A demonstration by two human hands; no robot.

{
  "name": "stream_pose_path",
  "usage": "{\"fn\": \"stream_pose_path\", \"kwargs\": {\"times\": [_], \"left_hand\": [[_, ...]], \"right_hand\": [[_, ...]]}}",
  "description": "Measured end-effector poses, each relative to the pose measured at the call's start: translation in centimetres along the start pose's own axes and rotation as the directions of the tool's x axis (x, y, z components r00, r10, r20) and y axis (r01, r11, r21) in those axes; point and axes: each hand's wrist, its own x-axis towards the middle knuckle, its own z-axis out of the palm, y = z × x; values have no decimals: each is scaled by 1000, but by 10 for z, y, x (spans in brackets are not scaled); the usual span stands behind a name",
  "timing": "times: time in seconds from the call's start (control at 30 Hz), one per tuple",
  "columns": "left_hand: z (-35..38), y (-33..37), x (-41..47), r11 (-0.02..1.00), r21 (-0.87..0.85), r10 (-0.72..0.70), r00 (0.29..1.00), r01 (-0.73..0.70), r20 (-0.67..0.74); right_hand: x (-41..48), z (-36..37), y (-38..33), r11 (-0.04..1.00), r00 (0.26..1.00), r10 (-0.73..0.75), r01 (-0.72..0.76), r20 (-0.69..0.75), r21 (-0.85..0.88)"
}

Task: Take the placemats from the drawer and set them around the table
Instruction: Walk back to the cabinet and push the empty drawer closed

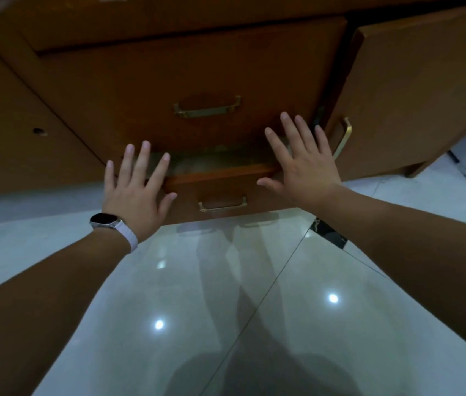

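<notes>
Cabinet (226, 67) filled 12 o'clock. Lower drawer (226, 181) stood barely open. Placemats (197, 164) probably pale layer in gap, unclear. Left hand (134, 192) at drawer's 9 o'clock and right hand (303, 164) at 3 were spread, empty, apart. Wiser to pull handle (222, 205) toward 6 before reaching in.

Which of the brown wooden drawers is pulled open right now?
The lower brown wooden drawer, its front standing out between the left hand and right hand; the upper drawer looks shut.
</notes>
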Motion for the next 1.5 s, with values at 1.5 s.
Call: {"fn": "stream_pose_path", "kwargs": {"times": [1.5], "left_hand": [[29, -15, 49, 987, 12, -151, 943, 162, -296]], "right_hand": [[41, 60, -11, 997, 934, 51, -25, -352, 77]]}}
